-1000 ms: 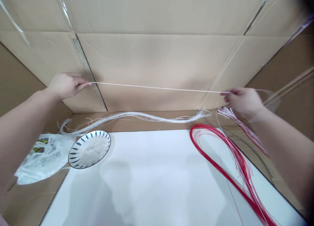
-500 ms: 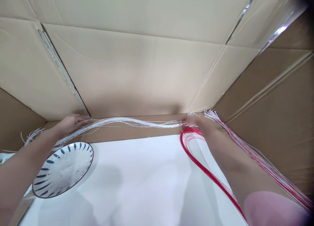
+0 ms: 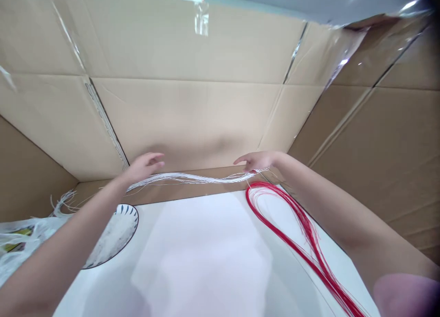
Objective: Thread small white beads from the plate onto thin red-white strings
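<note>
A long bundle of thin white cords [image 3: 199, 178] lies along the cardboard strip at the back, behind the white board. My left hand [image 3: 146, 165] hovers just above the left part of this bundle, thumb and fingers apart, holding nothing. Over the bundle's right end is my right hand [image 3: 257, 161], its index finger stretched out to the left. Its lower fingers are close to the cords; whether they touch cannot be made out. Below it, a looped bundle of red cords [image 3: 252, 202] rests on the right side of the white board.
The white board [image 3: 202, 243] fills the middle. A plate with blue marks [image 3: 120, 234] sits at left, partly behind my forearm. Further left lies a clear plastic bag [image 3: 37, 230] beside loose white cord ends [image 3: 63, 200]. Cardboard walls [image 3: 192, 119] enclose the back and sides.
Both hands have come away from their grip on the white bundle and opened. The left hand moved right and up. The view has tilted upward, showing more above the cardboard.
</note>
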Demonstrator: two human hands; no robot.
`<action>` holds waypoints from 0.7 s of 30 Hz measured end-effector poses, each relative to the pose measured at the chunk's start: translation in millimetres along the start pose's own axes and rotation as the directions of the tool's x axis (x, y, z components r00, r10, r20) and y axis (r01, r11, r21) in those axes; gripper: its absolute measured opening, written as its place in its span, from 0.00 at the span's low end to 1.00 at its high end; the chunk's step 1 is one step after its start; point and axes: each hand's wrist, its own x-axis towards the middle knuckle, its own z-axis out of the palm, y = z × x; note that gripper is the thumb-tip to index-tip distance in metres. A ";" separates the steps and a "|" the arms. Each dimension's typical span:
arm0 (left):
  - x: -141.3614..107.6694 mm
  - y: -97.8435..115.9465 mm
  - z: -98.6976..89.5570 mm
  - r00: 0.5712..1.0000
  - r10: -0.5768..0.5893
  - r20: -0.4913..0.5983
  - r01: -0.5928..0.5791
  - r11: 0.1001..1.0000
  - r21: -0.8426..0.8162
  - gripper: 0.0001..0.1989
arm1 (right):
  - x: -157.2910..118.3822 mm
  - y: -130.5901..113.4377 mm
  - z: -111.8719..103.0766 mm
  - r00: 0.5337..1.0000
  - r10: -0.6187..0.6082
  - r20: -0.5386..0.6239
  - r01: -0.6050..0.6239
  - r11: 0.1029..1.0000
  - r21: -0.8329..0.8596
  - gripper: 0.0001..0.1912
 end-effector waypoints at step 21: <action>-220.4 108.2 177.3 0.995 -0.015 0.100 0.099 0.368 -0.925 0.17 | -146.0 -103.7 131.2 0.822 -0.285 -0.493 0.534 0.688 0.492 0.14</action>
